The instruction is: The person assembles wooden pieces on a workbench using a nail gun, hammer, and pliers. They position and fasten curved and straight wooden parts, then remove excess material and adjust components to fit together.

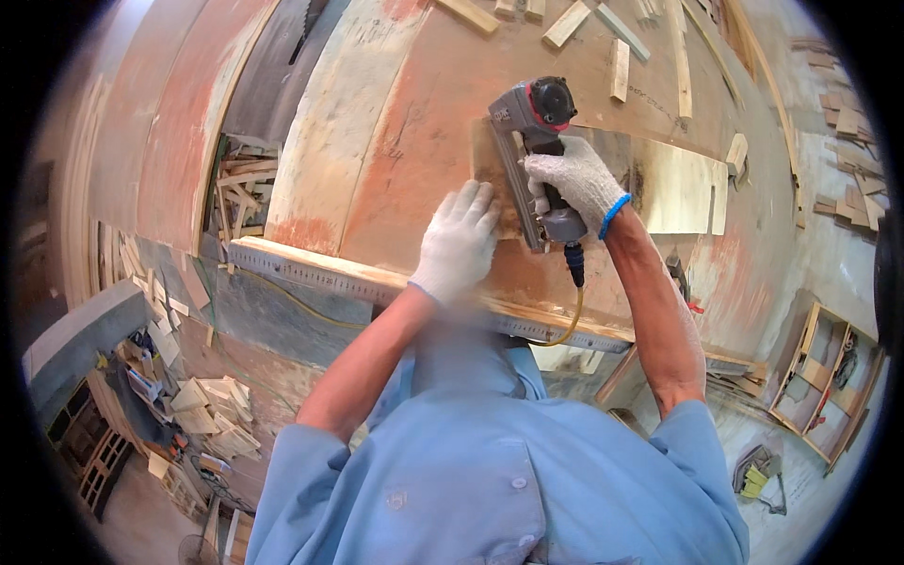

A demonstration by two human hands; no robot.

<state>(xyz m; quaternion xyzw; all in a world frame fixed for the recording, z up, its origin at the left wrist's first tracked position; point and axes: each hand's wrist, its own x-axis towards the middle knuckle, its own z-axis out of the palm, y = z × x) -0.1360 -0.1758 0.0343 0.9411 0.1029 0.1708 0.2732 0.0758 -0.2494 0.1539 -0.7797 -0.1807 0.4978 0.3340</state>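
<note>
My right hand (586, 181), in a white knit glove with a blue cuff, grips the handle of a dark grey air nail gun (514, 115). The gun stands over the worktable (395, 202), its long magazine pointing toward me. A yellow air hose (576, 315) runs from a fitting at its handle end. Just left of the gun, my gloved left hand (459, 243) lies flat on the table with fingers stretched out. The fingertips are close to a thin brownish panel (488, 165) that lies partly under the gun. Whether the nose touches wood cannot be made out.
A long ruler (315, 276) runs along the table's near edge. Several wood strips (619, 71) lie at the far side. Right of the gun is a pale rectangular panel (673, 193). Scrap wood (221, 410) is piled at lower left; a wooden frame (800, 377) stands at right.
</note>
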